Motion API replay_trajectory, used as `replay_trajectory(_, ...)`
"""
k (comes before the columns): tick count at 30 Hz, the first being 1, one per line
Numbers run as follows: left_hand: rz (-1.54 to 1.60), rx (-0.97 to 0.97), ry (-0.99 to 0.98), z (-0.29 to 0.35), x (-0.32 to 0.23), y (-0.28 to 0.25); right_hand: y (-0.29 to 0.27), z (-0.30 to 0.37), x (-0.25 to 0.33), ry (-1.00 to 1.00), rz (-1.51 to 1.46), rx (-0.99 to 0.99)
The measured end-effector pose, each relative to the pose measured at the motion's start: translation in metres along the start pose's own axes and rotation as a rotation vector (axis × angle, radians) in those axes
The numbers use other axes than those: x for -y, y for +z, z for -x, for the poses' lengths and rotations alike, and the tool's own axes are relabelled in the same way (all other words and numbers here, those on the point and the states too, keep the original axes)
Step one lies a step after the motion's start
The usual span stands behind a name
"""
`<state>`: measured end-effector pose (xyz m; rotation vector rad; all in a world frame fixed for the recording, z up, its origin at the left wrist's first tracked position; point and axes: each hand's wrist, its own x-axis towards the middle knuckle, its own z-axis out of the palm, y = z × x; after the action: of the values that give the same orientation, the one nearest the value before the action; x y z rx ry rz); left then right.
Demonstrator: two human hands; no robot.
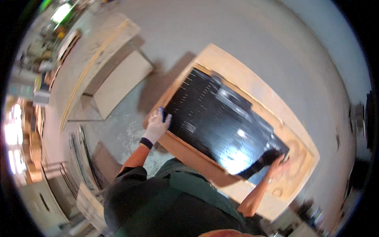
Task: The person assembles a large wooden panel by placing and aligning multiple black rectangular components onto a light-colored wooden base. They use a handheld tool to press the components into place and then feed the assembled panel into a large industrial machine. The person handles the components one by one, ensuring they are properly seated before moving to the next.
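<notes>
A glossy black panel (pixel 213 122) with rows of small marks lies over the wooden worktop (pixel 233 63), its surface mirroring a bright light. My left hand (pixel 156 125), in a pale glove with a dark cuff, is closed on the panel's left end, its thumb near the edge. At the opposite end, my bare right hand (pixel 277 168) grips the right edge; motion blurs its fingers. Whether the panel rests fully on the worktop cannot be made out. Along its far side, dark strip-like parts (pixel 237 100) or reflections show.
To the left stands a pale bench (pixel 94 67) with a lower shelf (pixel 124 85). Metal frames (pixel 81 158) and board pieces stand at the lower left. Grey floor (pixel 177 27) extends beyond the worktop, up to a wall (pixel 331 43) at the right.
</notes>
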<state>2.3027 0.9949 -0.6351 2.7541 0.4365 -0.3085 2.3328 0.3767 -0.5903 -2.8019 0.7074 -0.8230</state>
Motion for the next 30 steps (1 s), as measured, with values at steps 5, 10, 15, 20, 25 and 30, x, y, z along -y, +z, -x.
replay_trajectory(5,0.222,-0.048,-0.082,0.011,-0.008,-0.034,-0.047,0.096,0.108,-0.044,-0.465,0.117)
replay_trajectory(10,0.194,-0.224,0.088,0.003,0.024,-0.018,-0.090,0.175,0.191,-0.026,-0.754,0.376)
replay_trajectory(15,0.285,-0.202,0.432,-0.007,0.013,-0.066,-0.124,0.246,0.212,0.123,-0.761,0.327)
replay_trajectory(20,0.256,0.112,0.447,-0.013,0.045,-0.065,-0.151,0.332,0.203,0.190,-0.616,0.338)
replay_trajectory(25,-0.060,0.140,0.498,-0.010,0.069,-0.043,-0.205,0.430,0.186,0.453,-0.562,0.343)
replay_trajectory(30,-0.129,-0.010,0.869,-0.100,0.127,-0.023,-0.223,0.521,0.202,0.753,-0.422,0.253)
